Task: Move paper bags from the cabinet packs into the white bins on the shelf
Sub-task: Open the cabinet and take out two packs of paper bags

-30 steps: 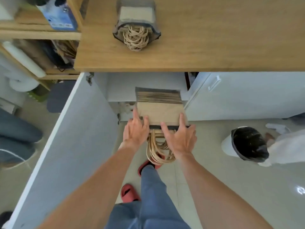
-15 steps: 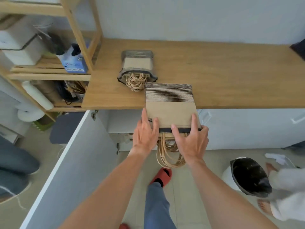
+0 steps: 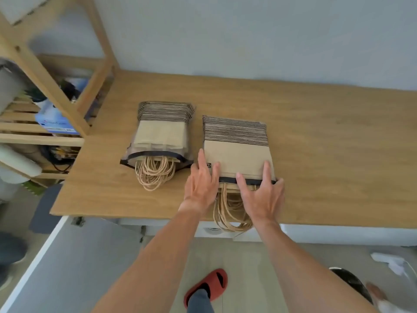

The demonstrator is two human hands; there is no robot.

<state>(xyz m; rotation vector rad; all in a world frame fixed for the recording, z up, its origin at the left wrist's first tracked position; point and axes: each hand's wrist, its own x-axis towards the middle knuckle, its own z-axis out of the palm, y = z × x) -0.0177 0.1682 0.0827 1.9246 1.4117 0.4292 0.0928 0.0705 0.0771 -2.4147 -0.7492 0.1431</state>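
Note:
Two packs of brown paper bags in clear wrap lie side by side on the wooden countertop [image 3: 338,154]. The left pack [image 3: 162,132] lies alone, its twine handles spilling toward me. The right pack [image 3: 237,152] rests flat with its handles hanging over the counter's front edge. My left hand [image 3: 200,186] holds its near left corner. My right hand [image 3: 261,195] holds its near right edge, fingers spread over the top.
A wooden shelf unit [image 3: 45,75] stands at the left with a blue box [image 3: 56,125] and a pale bin [image 3: 9,86]. The open white cabinet door [image 3: 67,267] swings out below left. A black-lined waste bin [image 3: 352,283] sits on the floor at right.
The pack in my hands came up out of the cabinet, over the counter's edge, and now lies on the countertop beside the other pack. Both hands kept their hold throughout.

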